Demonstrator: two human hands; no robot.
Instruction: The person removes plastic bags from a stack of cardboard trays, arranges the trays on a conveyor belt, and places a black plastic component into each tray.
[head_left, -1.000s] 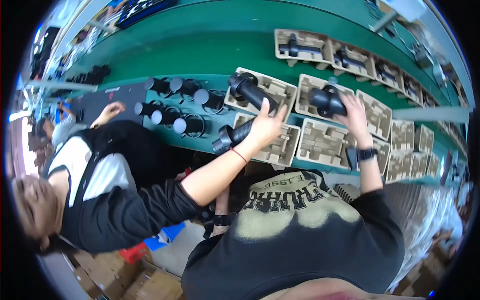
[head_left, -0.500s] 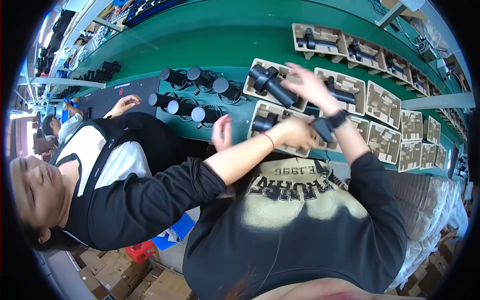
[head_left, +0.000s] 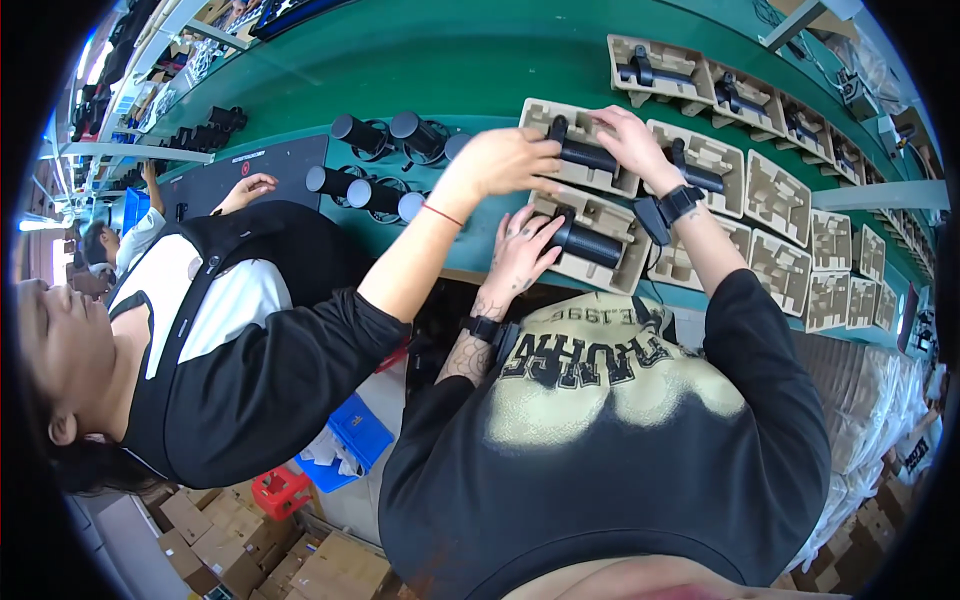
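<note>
Meanwhile our left hand [head_left: 520, 250] curls around the black cylinder [head_left: 590, 245] in the pulp tray [head_left: 630, 225], at six o'clock of our right hand [head_left: 628, 140], which pinches the upper cylinder [head_left: 590, 157]; there a co-worker's hand [head_left: 500, 160] crowds in, so a bump might unseat either piece.

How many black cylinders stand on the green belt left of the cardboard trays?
6. Three black cylinders in the far row, the rightmost partly behind a co-worker's hand; three in the near row, on the green belt. Others may be hidden by arms.
</note>
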